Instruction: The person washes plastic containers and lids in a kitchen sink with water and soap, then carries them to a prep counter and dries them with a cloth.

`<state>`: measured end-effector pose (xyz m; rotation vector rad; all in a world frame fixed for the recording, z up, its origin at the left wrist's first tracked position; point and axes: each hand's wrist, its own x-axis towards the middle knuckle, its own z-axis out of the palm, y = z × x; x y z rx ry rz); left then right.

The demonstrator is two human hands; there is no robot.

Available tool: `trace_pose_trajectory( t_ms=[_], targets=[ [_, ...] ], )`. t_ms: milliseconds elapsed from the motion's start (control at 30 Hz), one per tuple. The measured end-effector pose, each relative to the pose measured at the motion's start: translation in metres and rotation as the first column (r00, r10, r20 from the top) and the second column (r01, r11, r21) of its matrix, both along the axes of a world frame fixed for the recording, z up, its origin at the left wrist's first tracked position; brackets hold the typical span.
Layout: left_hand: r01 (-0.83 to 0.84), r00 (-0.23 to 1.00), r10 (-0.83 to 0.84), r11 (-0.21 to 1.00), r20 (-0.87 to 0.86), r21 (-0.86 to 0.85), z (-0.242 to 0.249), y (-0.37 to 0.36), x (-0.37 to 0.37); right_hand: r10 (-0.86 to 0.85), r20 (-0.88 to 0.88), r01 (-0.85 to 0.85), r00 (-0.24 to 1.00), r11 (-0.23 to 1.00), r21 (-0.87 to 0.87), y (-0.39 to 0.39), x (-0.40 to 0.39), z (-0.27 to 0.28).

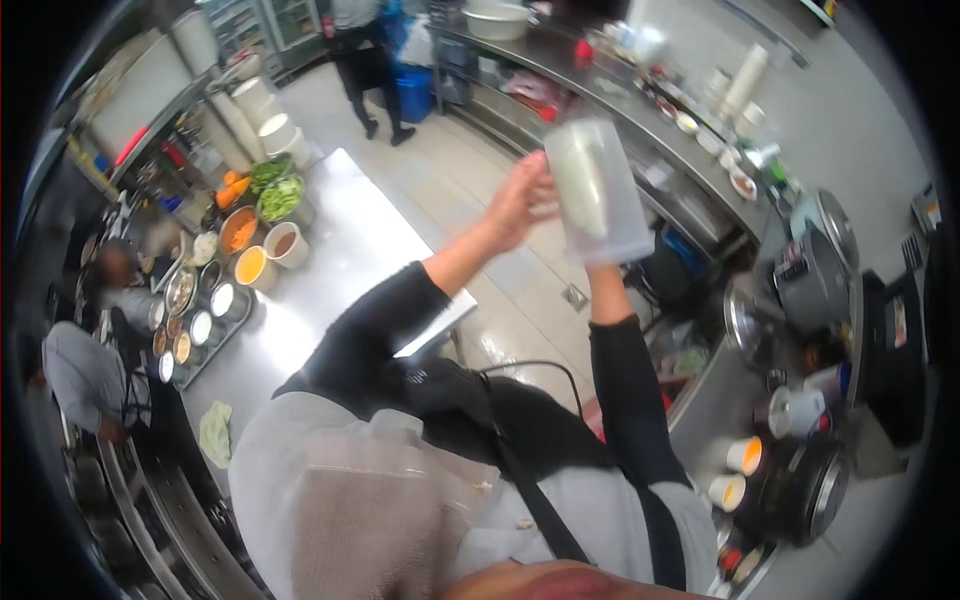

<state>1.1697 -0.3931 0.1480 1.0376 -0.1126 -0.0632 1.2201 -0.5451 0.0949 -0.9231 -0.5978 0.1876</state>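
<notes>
A translucent plastic container (pixel 622 190) is raised in front of me, tilted, with something whitish-green inside it. My left hand (pixel 518 205) is at its left side, fingers bent and touching the edge near the upper corner. My right arm reaches up to the container's lower end; the right hand is hidden behind it, and the container rests against that hand. Both forearms are in dark sleeves.
Left of me, a steel table (pixel 345 215) bears tubs of chopped vegetables (pixel 285 195), a tray of small pots (pixel 205 330) and a cloth (pixel 215 433). A shelved counter (pixel 660 120) runs behind. A black cooker (pixel 800 490) stands right. Other people stand at left and back.
</notes>
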Motion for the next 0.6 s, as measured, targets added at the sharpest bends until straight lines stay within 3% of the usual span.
trace_pose_trajectory(
  t_ms=[33,100,133,167,267,300,333,400,433,467,500,533,567,600],
  targets=[
    [0.02,0.997,-0.028,0.994,-0.072,-0.108,-0.004,-0.008,0.003,0.041,-0.057,-0.038,0.998,0.997,0.062,0.006,-0.003,-0.001],
    [-0.051,0.992,0.054,0.998,0.111,-0.033,0.009,-0.032,-0.005,0.055,-0.114,-0.03,0.992,0.977,0.21,0.016,-0.018,-0.01],
    [0.095,0.995,-0.099,0.965,-0.004,-0.245,0.006,-0.032,-0.01,0.061,-0.127,-0.028,0.99,0.967,0.252,0.016,-0.022,-0.01],
    [0.39,0.92,-0.343,0.763,0.189,-0.516,-0.001,-0.028,-0.012,0.062,-0.135,-0.022,0.989,0.961,0.275,0.011,-0.023,-0.006],
    [0.418,0.899,-0.421,0.742,0.122,-0.524,-0.011,-0.019,-0.009,0.071,-0.154,-0.022,0.986,0.954,0.299,-0.006,-0.016,0.002],
    [0.244,0.969,-0.246,0.908,0.036,-0.34,-0.015,-0.012,0.002,0.097,-0.151,-0.043,0.984,0.944,0.326,-0.007,-0.013,0.004],
    [0.06,0.997,-0.065,0.993,-0.047,-0.105,-0.018,-0.005,0.013,0.135,-0.139,-0.076,0.981,0.928,0.366,-0.007,-0.012,0.005],
    [-0.055,0.998,0.055,0.992,-0.004,-0.113,0.015,-0.021,-0.019,0.301,-0.097,-0.208,0.949,0.826,0.524,-0.004,-0.018,0.005],
    [-0.294,0.949,0.3,0.953,0.096,-0.066,0.017,-0.049,-0.012,0.428,-0.057,-0.294,0.902,0.706,0.644,0.005,-0.023,0.001],
    [-0.035,0.997,0.051,0.972,0.064,-0.234,0.009,-0.044,-0.008,0.474,-0.049,-0.315,0.879,0.655,0.686,0.008,-0.026,-0.001],
    [0.22,0.976,-0.204,0.889,0.081,-0.401,-0.003,-0.036,0.002,0.447,-0.069,-0.288,0.892,0.679,0.675,0.01,-0.028,0.001],
    [0.447,0.885,-0.442,0.716,0.148,-0.536,0.006,-0.028,0.0,0.232,-0.163,-0.124,0.959,0.859,0.496,0.01,-0.025,0.006],
    [0.536,0.822,-0.505,0.532,0.262,-0.656,0.01,-0.022,-0.013,0.013,-0.224,0.047,0.975,0.964,0.261,0.01,-0.023,0.011],
    [0.429,0.892,-0.433,0.715,0.133,-0.552,0.007,-0.02,-0.019,-0.227,-0.222,0.237,0.948,0.971,0.018,0.008,-0.023,0.013]
  ],
)
